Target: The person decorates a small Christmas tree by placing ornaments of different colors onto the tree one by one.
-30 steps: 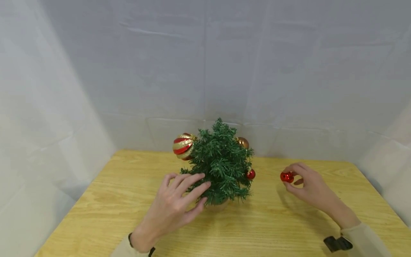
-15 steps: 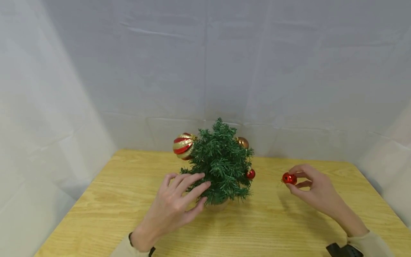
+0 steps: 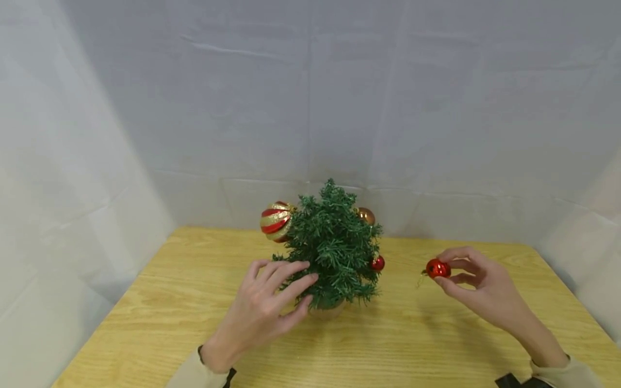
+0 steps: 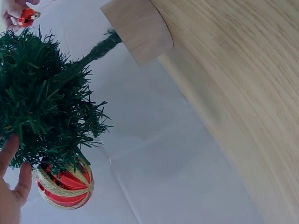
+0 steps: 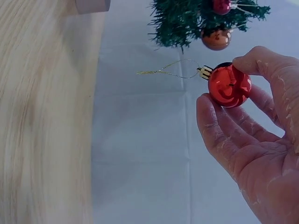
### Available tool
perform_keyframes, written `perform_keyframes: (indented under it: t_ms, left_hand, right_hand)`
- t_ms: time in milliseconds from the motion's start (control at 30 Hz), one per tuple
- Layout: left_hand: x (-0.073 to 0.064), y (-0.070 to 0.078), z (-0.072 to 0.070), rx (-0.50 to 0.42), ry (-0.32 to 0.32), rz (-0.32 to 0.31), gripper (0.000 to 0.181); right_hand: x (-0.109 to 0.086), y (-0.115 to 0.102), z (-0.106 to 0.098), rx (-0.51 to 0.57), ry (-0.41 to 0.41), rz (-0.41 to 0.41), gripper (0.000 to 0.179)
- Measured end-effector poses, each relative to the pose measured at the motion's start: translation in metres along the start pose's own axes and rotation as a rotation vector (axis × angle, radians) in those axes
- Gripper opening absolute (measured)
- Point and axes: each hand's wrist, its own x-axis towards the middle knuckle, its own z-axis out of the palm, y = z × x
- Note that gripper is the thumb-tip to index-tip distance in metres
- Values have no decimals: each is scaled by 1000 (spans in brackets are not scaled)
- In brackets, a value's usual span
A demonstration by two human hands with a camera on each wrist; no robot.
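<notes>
A small green Christmas tree stands upright at the middle of the table in a light wooden base. My left hand is at the tree's lower left, fingers spread and fairly straight against the near branches. To the tree's right, my right hand pinches a shiny red bauble between thumb and fingers, above the table. From its gold cap a thin gold string loop hangs free. A large red-and-gold striped bauble hangs on the tree's upper left.
On the tree's right side hang a copper bauble and a small red bauble. The wooden table reaches back to a pale cloth backdrop, with cloth sides at left and right.
My right hand has drawn slightly to the right with the red bauble and turned it, so the gold cap and string now show on its left. The left hand has barely moved.
</notes>
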Motion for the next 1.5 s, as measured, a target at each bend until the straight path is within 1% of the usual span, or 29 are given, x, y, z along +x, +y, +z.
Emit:
perform_keyframes:
  t_ms: [267,467,700,967,1033,1167,1267,1400,1500]
  left_hand:
    - [-1,-3,3,-5,20,15,28]
    - [-1,-5,5,-7,36,28,27]
    - [0,-6,5,6,70,58,27]
    - [7,-5,5,27,134,82,27]
    - [10,-4,4,32,154,93,26]
    - [16,1,2,33,189,117,25]
    - [20,4,2,29,203,134,25]
    - [25,10,2,16,202,144,24]
    - [28,14,2,-3,201,150,24]
  right_hand:
    - [-1,-9,-1,70,-10,-37,38]
    - [-2,-17,-1,102,-18,-57,38]
    - [-1,-29,5,182,-31,-100,39]
    - [2,-40,12,248,-40,-223,47]
    - [2,-43,14,256,-40,-234,48]
    - [4,-46,18,334,-51,-291,48]
    - [4,-51,19,325,-60,-283,48]
    - [4,-61,21,271,-70,-242,49]
    - [5,-67,24,295,-72,-267,48]
